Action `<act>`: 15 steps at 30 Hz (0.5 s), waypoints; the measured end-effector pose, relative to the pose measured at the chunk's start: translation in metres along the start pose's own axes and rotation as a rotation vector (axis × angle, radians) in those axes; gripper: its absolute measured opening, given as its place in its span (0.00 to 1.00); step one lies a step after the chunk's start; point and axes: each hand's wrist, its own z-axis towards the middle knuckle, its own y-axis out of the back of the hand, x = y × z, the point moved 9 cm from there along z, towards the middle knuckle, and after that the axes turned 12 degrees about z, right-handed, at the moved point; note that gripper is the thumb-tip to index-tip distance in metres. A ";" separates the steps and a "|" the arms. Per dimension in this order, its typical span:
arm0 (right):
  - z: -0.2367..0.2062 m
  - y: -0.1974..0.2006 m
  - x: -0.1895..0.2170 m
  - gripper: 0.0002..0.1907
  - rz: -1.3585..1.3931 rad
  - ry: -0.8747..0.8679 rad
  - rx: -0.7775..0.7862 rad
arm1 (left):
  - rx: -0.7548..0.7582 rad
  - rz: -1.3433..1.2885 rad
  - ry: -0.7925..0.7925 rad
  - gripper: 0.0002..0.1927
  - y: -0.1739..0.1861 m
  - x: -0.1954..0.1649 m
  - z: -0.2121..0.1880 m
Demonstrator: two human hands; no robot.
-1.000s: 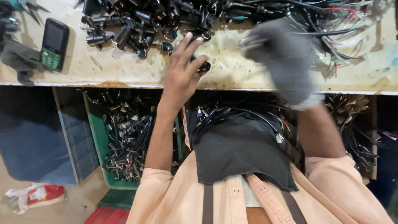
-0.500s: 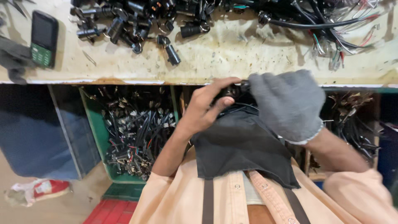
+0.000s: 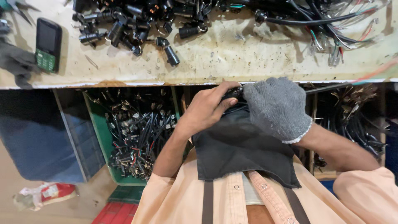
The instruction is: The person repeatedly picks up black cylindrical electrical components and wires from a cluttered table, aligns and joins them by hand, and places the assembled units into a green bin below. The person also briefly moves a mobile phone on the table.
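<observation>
One small black part (image 3: pixel 233 94) with thin black wires sits between the two hands, just under the front edge of the workbench (image 3: pixel 232 62). The bare left hand (image 3: pixel 207 110) pinches it with its fingertips (image 3: pixel 232 88). The right hand (image 3: pixel 277 107), in a grey knit glove, is curled over the part's other side. The glove hides those fingers, so I cannot tell if they are closed on the part. The part lies above a dark grey cloth pouch (image 3: pixel 242 149) on the person's chest.

Half a second ago the hands were in nearly the same spot. One second ago both hands were up on the workbench, well apart, and now they are down below its edge and close together.

On the workbench, there is one pile of black lock barrels (image 3: pixel 137 25), too many to count. One barrel (image 3: pixel 169 52) lies alone near the edge. One bunch of cables (image 3: pixel 327 25) lies on the right end. One green and black phone (image 3: pixel 47 45) lies on the left end. Under the workbench stands one green bin (image 3: pixel 137 132) full of wired parts.
</observation>
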 end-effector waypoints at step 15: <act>-0.034 -0.034 -0.048 0.10 0.640 -0.209 0.254 | 0.040 0.257 -0.286 0.25 -0.026 -0.030 -0.012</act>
